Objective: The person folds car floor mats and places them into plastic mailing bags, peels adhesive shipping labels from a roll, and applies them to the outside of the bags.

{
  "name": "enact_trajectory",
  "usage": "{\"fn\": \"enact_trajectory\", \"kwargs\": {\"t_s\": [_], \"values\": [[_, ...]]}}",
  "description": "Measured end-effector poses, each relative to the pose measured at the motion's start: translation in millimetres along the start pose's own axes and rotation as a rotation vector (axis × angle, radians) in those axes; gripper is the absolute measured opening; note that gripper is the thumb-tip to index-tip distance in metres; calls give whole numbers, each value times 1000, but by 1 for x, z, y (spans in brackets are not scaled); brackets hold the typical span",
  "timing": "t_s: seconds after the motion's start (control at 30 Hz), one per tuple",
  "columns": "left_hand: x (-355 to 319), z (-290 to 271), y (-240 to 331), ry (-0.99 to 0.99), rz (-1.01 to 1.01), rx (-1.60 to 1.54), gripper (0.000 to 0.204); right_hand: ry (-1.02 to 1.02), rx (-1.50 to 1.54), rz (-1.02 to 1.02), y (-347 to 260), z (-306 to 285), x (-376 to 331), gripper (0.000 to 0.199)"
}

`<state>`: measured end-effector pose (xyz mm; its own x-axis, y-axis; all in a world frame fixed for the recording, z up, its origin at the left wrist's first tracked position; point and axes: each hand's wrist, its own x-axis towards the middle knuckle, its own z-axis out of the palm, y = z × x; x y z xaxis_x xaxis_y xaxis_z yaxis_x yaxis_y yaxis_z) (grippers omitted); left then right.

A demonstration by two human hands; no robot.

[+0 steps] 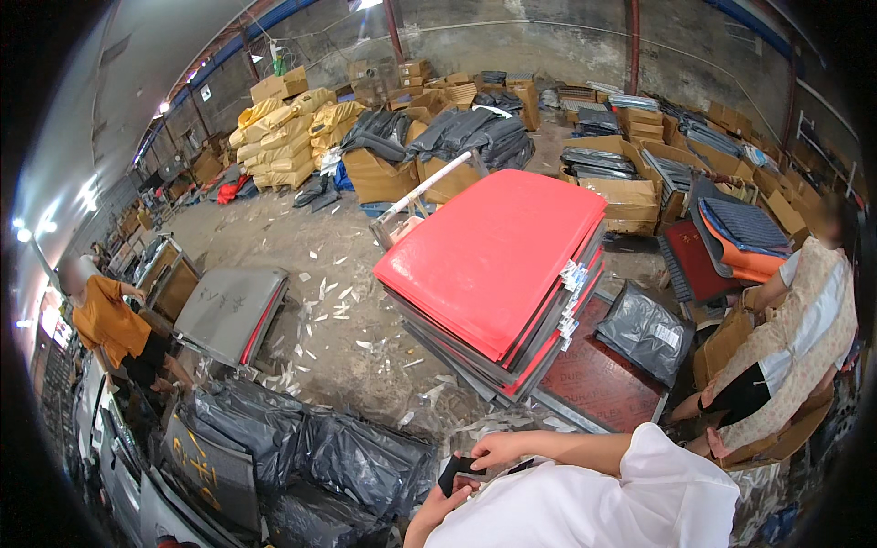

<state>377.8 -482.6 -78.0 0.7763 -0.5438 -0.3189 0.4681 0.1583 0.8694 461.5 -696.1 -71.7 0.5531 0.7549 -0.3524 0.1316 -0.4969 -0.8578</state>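
Close to my body at the bottom, both hands are on a small flat black object (pixel 448 476) whose kind I cannot make out. My left hand (pixel 445 504) is closed around its lower part. From the right, my right hand (pixel 498 448) pinches the object's other side, fingers bent. Just beyond my hands, scraps of white paper lie on the floor. A tall stack of red and grey mats (pixel 493 256) rises ahead of me, with white tags (pixel 573 283) hanging along its right edge. Left of my hands lie black plastic-wrapped packages (pixel 365 457).
A wrapped black package (pixel 645 333) lies on a reddish board (pixel 594 384) at the right. One person (pixel 795 320) is at the right, another in orange (pixel 114 320) at the left beside grey mats (pixel 228 310). Cardboard boxes (pixel 379 176) and yellow sacks (pixel 279 151) stand farther back.
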Motion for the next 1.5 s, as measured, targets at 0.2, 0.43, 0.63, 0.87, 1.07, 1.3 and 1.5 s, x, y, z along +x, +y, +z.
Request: {"fn": "enact_trajectory", "kwargs": {"t_s": [0.2,0.43,0.63,0.87,1.07,1.3,1.5], "values": [[22,-14,-28,65,67,672,39,291,31,-67,18,12,14,35],[23,3,-4,17,10,368,37,297,656,118,17,19,11,30],[19,4,-10,40,-70,22,36,130,704,-27,1,11,2,31],[11,15,9,184,-8,-116,37,115,597,-53,17,19,6,31],[-3,13,34,-28,-72,-191,48,17,626,-156,11,20,5,23],[-1,0,25,-239,-74,-271,54,334,332,-67,14,9,2,11],[-2,-3,2,-181,-49,-305,63,698,7,-73,-12,-20,-9,15]]}}
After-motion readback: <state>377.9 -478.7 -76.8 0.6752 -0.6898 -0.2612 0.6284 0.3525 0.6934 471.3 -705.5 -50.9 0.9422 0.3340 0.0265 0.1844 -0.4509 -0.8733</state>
